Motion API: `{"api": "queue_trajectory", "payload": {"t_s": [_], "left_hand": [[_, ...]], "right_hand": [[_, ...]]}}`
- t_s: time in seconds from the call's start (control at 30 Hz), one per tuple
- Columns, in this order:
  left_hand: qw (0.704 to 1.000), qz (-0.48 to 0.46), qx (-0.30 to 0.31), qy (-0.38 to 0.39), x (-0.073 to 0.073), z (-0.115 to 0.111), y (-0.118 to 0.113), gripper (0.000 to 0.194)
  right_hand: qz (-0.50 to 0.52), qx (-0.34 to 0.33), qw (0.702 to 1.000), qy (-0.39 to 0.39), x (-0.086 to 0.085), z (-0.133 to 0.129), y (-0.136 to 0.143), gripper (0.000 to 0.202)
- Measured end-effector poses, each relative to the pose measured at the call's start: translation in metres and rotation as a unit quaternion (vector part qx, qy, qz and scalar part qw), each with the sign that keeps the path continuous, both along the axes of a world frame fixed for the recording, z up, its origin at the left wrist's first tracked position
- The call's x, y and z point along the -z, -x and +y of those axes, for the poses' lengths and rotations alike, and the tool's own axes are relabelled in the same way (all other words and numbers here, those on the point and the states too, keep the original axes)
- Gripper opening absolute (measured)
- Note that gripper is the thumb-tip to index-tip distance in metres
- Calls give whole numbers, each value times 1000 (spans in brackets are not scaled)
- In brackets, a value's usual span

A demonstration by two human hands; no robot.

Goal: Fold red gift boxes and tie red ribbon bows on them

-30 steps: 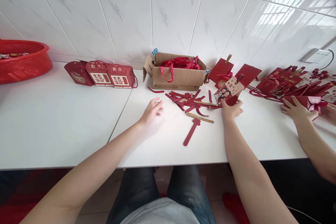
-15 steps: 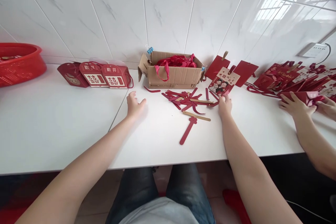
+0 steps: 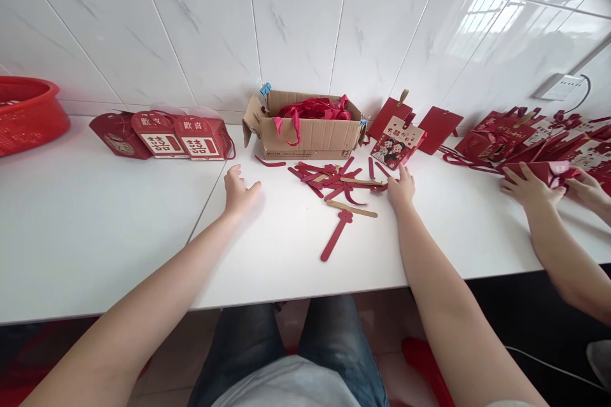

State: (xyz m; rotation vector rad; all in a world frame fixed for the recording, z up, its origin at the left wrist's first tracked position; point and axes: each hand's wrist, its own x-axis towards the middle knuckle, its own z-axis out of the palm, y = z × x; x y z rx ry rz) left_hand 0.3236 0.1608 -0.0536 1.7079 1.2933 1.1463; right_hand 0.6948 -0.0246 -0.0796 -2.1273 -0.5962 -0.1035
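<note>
My left hand (image 3: 238, 192) hovers over the white table, left of the loose strips, holding nothing, thumb and fingers apart. At the bottom edge of a red and cream gift box (image 3: 397, 142) with a cartoon couple on it is my right hand (image 3: 401, 189). Its fingers look spread and not wrapped round the box; whether they touch it is unclear. Between my hands lies a pile of red and gold strips (image 3: 334, 179). Nearer me are a gold strip (image 3: 352, 208) and a red strip with a flower-shaped end (image 3: 337, 236).
Behind the pile stands a cardboard box (image 3: 312, 137) of red ribbons. Several red gift boxes (image 3: 200, 138) are at the left, beyond them a red basket (image 3: 33, 117). At the right, a co-worker's hands (image 3: 537, 187) handle a red box (image 3: 539, 172) before more boxes.
The whole view has shifted slightly, moving things left in the picture. My right hand has eased a little down from the cartoon gift box. The left hand keeps its open pose.
</note>
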Motion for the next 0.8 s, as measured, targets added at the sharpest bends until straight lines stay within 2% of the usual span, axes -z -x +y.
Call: {"api": "queue_trajectory", "payload": {"t_s": [0.27,0.33,0.4,0.47,0.53,0.6,0.63,0.7,0.8], "left_hand": [[1000,6,4,-4,2,1,0,67],[1000,9,7,-8,2,1,0,67],[1000,10,6,-10,4,2,0,67],[1000,13,-3,-9,6,6,-1,68],[1000,14,-18,-14,6,15,-2,71],[998,14,-45,-34,4,28,-4,74],[997,15,-65,-47,1,35,-5,76],[991,23,-119,-61,-5,51,-7,83],[976,23,-212,-43,-16,74,-8,97]], "right_hand": [[-1,4,1000,3,-3,-3,2,64],[-40,5,999,-32,-7,-5,6,56],[-105,-2,992,-77,-10,-5,15,39],[-161,-46,982,-90,-12,-2,30,24],[-199,-143,967,-63,-13,5,48,18],[-231,-230,945,-30,-13,12,63,17],[-241,-253,937,-19,-12,15,68,17],[-245,-258,935,-15,-10,18,73,18],[-222,-218,949,-48,-7,17,70,18]]}}
